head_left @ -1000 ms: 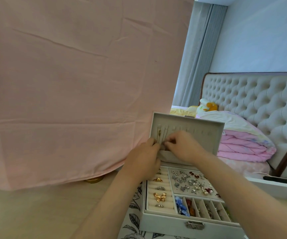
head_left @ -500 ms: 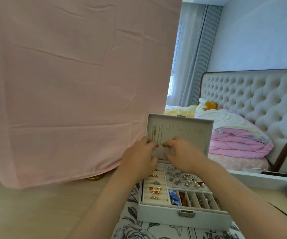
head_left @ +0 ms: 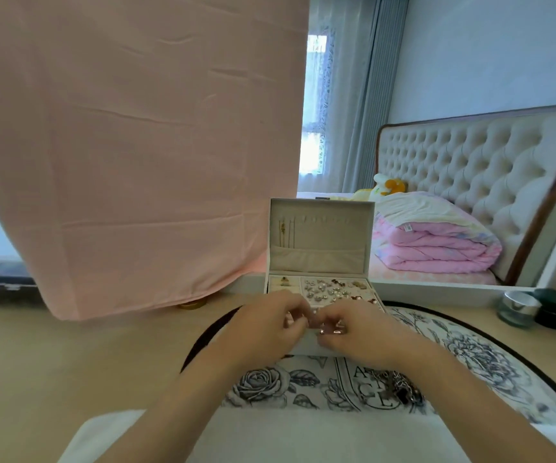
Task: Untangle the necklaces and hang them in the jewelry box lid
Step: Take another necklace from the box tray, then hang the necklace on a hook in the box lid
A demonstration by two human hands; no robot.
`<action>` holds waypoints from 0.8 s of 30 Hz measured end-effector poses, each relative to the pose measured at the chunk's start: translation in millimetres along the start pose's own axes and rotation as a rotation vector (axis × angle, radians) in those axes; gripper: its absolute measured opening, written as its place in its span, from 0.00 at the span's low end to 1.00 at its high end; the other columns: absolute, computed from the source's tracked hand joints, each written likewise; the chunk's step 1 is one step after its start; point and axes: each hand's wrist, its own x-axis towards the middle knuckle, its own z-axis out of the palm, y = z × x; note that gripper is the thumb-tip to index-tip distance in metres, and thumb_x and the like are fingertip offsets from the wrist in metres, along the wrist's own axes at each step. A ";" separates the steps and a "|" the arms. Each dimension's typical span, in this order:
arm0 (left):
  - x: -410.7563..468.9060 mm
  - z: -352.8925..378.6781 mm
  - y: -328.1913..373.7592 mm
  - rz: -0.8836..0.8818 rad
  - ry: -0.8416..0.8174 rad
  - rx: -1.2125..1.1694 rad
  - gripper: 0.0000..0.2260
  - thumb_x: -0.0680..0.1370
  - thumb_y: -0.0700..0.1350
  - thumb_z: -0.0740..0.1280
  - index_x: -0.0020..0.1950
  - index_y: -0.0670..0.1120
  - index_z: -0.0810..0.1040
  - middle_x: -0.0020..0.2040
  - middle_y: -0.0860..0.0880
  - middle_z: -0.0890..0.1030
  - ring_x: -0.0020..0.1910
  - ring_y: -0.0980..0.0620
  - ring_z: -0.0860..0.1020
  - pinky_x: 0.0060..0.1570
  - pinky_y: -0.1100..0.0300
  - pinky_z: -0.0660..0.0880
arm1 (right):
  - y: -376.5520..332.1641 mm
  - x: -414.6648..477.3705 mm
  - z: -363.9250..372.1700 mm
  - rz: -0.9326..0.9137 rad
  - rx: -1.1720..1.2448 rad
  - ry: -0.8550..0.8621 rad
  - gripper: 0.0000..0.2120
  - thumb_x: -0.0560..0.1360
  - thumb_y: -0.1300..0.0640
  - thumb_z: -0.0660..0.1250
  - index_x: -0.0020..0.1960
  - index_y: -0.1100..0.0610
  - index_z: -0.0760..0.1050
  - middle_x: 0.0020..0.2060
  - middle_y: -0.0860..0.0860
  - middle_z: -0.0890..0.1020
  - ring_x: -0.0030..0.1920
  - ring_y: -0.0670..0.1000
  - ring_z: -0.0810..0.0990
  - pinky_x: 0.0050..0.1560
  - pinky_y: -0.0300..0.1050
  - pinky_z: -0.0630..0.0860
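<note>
Half a second ago both hands were up at the pocket of the lid. Now they have dropped to the centre of the frame, in front of the box. The left hand and right hand meet fingertip to fingertip, fingers curled in close. Whether they pinch anything between them cannot be told.

With the hands down, the whole inside of the upright lid shows. Two or three thin chains hang at its left end, running down into the pocket. The view has also tipped lower. It now takes in more of the mat, a dark tangle of chains lying on it right of centre just beside the right forearm, and a white cloth along the bottom edge. A jar stands fully in view at the right edge.

The mat carries large printed letters beside the tangle: an "A", then "C" and "E" below it, the rest hidden by the arm. A small white tag on the pink quilt, right of the lid, is too small to read.
</note>
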 end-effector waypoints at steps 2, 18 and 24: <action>-11.6 12.3 2.2 -0.014 -0.066 -0.032 0.06 0.78 0.48 0.66 0.51 0.58 0.81 0.42 0.60 0.80 0.39 0.60 0.77 0.40 0.63 0.76 | 6.6 -13.2 5.2 0.016 0.001 -0.009 0.08 0.76 0.50 0.71 0.55 0.42 0.81 0.44 0.39 0.81 0.43 0.38 0.78 0.46 0.32 0.73; -25.9 35.6 -2.1 0.090 -0.320 0.247 0.08 0.79 0.53 0.70 0.56 0.55 0.84 0.52 0.57 0.78 0.50 0.57 0.75 0.53 0.56 0.76 | 26.2 -31.1 28.8 0.065 -0.068 -0.109 0.02 0.75 0.49 0.74 0.44 0.46 0.85 0.41 0.39 0.85 0.41 0.38 0.81 0.40 0.29 0.75; -27.3 29.7 -6.7 0.042 -0.328 0.240 0.07 0.78 0.51 0.70 0.55 0.53 0.84 0.52 0.58 0.79 0.50 0.58 0.77 0.52 0.60 0.76 | 24.0 -31.1 32.1 0.037 -0.278 -0.113 0.05 0.79 0.47 0.66 0.48 0.46 0.80 0.45 0.41 0.82 0.47 0.44 0.79 0.50 0.42 0.78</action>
